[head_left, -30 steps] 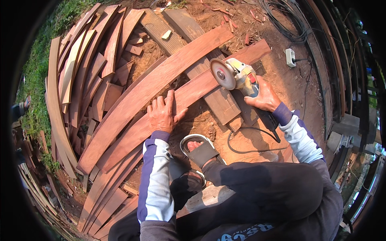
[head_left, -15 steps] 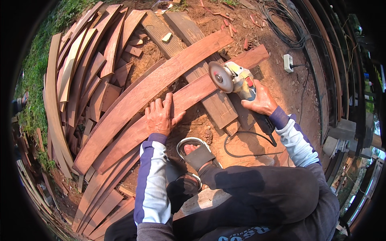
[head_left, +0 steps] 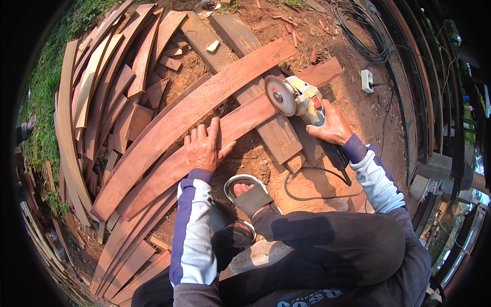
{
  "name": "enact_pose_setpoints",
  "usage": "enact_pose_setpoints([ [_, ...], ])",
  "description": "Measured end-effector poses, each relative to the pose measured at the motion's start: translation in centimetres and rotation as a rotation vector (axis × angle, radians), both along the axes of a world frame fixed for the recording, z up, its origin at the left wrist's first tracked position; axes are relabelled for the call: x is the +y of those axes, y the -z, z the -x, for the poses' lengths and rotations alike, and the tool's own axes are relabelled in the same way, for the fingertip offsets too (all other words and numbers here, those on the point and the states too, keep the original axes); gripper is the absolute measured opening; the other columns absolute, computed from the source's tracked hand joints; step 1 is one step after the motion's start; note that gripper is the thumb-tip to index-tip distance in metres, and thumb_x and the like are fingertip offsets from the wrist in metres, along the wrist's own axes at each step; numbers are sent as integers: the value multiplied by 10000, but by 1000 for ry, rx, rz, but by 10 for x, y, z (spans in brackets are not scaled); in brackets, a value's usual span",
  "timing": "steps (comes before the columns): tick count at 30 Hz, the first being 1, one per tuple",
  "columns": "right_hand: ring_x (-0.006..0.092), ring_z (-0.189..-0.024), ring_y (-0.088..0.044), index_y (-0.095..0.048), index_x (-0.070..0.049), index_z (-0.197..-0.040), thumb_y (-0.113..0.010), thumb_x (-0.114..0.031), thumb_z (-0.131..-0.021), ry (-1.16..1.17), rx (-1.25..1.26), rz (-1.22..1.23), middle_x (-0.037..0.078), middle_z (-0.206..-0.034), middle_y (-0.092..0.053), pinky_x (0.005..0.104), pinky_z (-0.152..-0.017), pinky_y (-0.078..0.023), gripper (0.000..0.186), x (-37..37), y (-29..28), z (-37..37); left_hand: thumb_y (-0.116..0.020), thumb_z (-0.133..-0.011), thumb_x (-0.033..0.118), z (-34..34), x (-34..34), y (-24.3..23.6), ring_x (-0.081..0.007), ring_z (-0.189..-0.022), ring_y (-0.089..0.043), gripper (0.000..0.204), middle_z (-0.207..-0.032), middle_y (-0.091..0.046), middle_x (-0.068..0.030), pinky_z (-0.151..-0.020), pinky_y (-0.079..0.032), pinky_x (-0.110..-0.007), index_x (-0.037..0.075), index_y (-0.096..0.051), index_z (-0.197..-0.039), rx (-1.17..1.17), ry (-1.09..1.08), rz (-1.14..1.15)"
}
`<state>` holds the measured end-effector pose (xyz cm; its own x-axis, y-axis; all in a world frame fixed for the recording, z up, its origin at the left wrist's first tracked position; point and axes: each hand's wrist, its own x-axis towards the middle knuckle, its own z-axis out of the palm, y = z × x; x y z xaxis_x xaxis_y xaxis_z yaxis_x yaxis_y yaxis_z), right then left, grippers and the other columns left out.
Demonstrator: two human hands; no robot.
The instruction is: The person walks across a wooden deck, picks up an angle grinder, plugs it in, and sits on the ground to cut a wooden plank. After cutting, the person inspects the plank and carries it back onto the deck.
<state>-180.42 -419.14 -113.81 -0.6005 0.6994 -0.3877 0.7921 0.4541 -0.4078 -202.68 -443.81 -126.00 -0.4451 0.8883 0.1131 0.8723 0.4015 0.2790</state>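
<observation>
My left hand [head_left: 203,144] lies on a curved reddish plank [head_left: 245,116], fingers spread and pressing flat against its upper face. In my right hand [head_left: 332,125] is an angle grinder [head_left: 310,105], my fingers wrapped round its body behind the head. Its round disc [head_left: 280,95] stands tilted over the same plank, covering part of it; whether disc and wood touch, I cannot tell. A second, wider curved board [head_left: 204,115] runs alongside, farther from me. Both pieces rest across thick brown beams [head_left: 279,138].
Curved offcuts and boards [head_left: 105,87] lie heaped at the left. The grinder's black cord [head_left: 307,198] loops near my sandalled foot [head_left: 248,194]. A white socket box [head_left: 366,81] and coiled cable [head_left: 358,30] are on the ground at the right, beside dark rails [head_left: 409,77].
</observation>
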Motion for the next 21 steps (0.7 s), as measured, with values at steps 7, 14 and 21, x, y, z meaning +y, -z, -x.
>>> enact_pose_setpoints([
  [7,409,-831,-663,-507,106,-1073,-749,-276,-642,0,5,-3,292,-871,-643,431,-749,-520,625,0,-1,2,-697,-745,601,0,0,-2,-273,-891,-540,789,-937,-537,-101,-751,-424,-410,141,-493,-1353,-7,-1,11],
  [14,403,-852,-663,-504,106,-1063,-751,-279,-644,-8,7,-5,292,-886,-643,431,-760,-518,621,2,-1,6,-695,-747,598,-1,0,0,-275,-892,-538,777,-932,-533,-101,-754,-427,-413,143,-497,-1346,1,-3,2],
  [21,402,-873,-662,-506,103,-1070,-758,-289,-643,-14,1,-15,292,-908,-644,428,-780,-518,632,4,2,7,-693,-748,596,-1,-1,-1,-280,-901,-538,785,-947,-536,-106,-760,-428,-419,137,-492,-1352,-3,-4,9],
])
